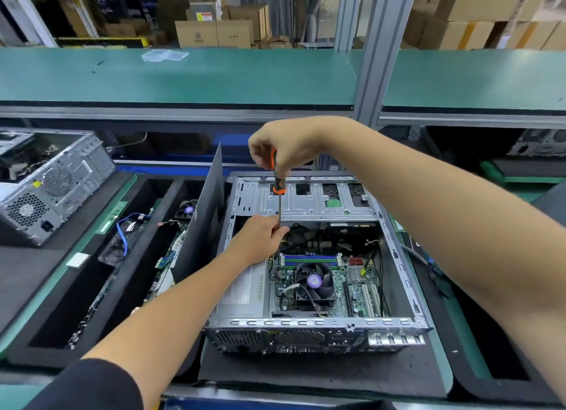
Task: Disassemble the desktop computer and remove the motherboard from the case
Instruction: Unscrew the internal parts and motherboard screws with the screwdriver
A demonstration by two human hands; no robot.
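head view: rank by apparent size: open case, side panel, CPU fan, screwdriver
1. Open case, clearly largest.
2. Side panel, leaning upright at the case's left.
3. CPU fan and screwdriver: unsure. The screwdriver is long but thin and partly hidden by both hands.

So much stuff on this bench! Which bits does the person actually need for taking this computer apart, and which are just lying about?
In use:
- open grey metal computer case
- green motherboard with black fan
- orange-and-black screwdriver, gripped by right hand
- left hand steadying its shaft

Lying about:
- second grey tower case
- blue cable in black tray
- clear plastic bag on green shelf
- brown cardboard boxes
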